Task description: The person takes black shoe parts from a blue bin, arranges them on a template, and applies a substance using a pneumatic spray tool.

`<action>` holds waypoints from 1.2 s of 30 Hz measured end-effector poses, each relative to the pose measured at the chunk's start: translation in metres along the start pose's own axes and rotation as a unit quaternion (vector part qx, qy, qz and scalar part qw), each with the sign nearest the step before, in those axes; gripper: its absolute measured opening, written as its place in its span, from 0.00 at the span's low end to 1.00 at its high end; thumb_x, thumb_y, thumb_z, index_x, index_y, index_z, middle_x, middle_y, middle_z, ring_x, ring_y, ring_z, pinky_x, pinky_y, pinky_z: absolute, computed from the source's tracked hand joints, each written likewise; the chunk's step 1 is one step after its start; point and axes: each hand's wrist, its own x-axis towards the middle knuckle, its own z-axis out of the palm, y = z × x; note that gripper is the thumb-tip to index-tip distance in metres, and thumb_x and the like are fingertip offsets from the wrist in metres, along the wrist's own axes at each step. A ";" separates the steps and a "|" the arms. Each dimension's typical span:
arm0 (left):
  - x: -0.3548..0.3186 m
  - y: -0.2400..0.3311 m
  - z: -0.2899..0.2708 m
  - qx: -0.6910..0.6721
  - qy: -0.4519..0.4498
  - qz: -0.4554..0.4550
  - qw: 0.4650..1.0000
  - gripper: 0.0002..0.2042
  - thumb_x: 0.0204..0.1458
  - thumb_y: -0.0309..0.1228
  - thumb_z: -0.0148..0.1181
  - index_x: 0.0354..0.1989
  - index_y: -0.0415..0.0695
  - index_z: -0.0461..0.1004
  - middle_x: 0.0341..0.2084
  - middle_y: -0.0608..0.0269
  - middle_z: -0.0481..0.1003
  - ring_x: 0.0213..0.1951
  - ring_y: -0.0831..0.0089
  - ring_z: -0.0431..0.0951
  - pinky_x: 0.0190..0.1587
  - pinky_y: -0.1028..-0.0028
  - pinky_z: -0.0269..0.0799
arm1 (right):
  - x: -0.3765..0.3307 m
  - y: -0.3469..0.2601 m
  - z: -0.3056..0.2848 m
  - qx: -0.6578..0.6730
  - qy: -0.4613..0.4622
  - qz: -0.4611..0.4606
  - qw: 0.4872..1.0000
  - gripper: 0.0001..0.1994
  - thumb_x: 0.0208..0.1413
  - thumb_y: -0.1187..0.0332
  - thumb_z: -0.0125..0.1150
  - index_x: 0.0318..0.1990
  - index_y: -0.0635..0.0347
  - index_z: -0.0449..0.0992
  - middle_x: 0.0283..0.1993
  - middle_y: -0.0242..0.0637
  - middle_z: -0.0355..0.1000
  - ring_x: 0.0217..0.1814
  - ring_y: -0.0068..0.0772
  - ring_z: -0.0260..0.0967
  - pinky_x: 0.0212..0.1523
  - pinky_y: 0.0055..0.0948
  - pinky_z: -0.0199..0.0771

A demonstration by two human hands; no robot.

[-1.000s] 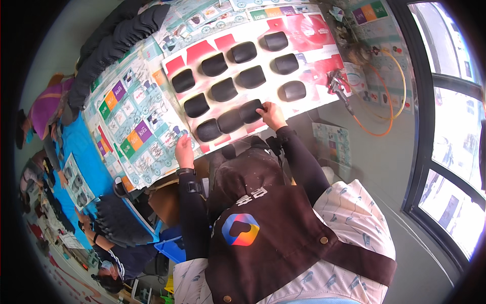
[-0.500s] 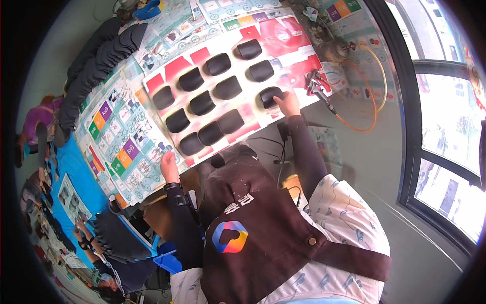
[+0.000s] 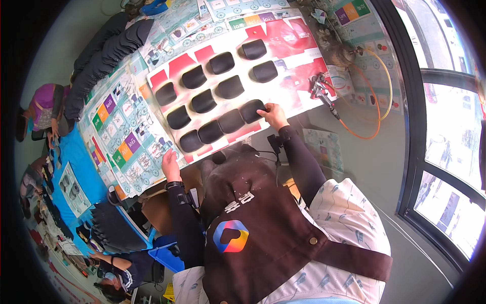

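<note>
Along the near edge of the red and white sheet (image 3: 291, 93), my right hand (image 3: 276, 116) pinches a black pad (image 3: 251, 111) with one rounded end by its right side. This pad lies flat at the right end of a near row, its left side against a greyer black pad (image 3: 231, 121). Two more black pads, a middle one (image 3: 210, 131) and a left one (image 3: 191, 141), continue that row leftward. Several similar pads, such as one at the centre (image 3: 230, 87), lie spaced apart farther back. My left hand (image 3: 171, 165) rests at the sheet's near left corner, fingers loosely apart, holding nothing visible.
A spray gun (image 3: 321, 90) with an orange hose (image 3: 367, 136) lies at the sheet's right edge. Long stacks of dark pads (image 3: 119, 50) stand at the back left. A blue-covered table (image 3: 83, 172) and other people are to the left. A window (image 3: 450, 121) is on the right.
My right hand has slid the black pad left and toward me, from standing apart to the end of the near row. My left hand has stayed at the corner.
</note>
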 end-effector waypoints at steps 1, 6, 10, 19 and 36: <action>-0.002 0.005 0.004 0.006 0.009 -0.013 1.000 0.18 0.61 0.25 0.56 0.58 0.34 0.74 0.51 0.53 0.79 0.51 0.68 0.79 0.56 0.71 0.71 | 0.002 0.002 0.002 -0.020 -0.001 -0.006 1.000 0.18 0.51 0.61 0.75 0.26 0.67 0.76 0.19 0.39 0.70 0.22 0.29 0.67 0.29 0.37 0.69; -0.002 0.014 0.019 0.006 0.013 -0.016 1.000 0.18 0.61 0.25 0.56 0.58 0.34 0.74 0.51 0.53 0.79 0.52 0.68 0.79 0.57 0.70 0.71 | -0.002 0.004 0.000 0.028 -0.030 0.035 0.999 0.19 0.51 0.59 0.75 0.28 0.69 0.78 0.24 0.44 0.77 0.28 0.38 0.76 0.34 0.38 0.75; 0.023 0.001 0.008 0.023 0.021 0.075 0.997 0.20 0.60 0.29 0.59 0.60 0.34 0.73 0.49 0.53 0.79 0.48 0.69 0.78 0.51 0.72 0.72 | -0.008 -0.032 -0.004 -0.107 0.116 -0.101 0.982 0.20 0.53 0.57 0.74 0.40 0.68 0.79 0.37 0.50 0.80 0.41 0.46 0.80 0.44 0.40 0.78; 0.089 0.053 0.071 0.200 0.143 0.118 0.962 0.20 0.54 0.38 0.66 0.51 0.38 0.77 0.41 0.50 0.83 0.44 0.56 0.84 0.50 0.62 0.77 | 0.039 -0.158 0.091 -0.030 -0.056 -0.045 0.997 0.24 0.56 0.58 0.71 0.49 0.74 0.77 0.36 0.51 0.81 0.28 0.36 0.82 0.37 0.34 0.81; 0.043 0.167 0.107 0.241 0.017 0.430 0.870 0.17 0.52 0.27 0.65 0.51 0.44 0.76 0.40 0.58 0.79 0.48 0.53 0.75 0.54 0.58 0.69 | 0.092 -0.098 0.054 -0.246 0.238 -0.058 0.938 0.22 0.52 0.52 0.72 0.38 0.68 0.83 0.39 0.53 0.80 0.46 0.55 0.78 0.51 0.44 0.76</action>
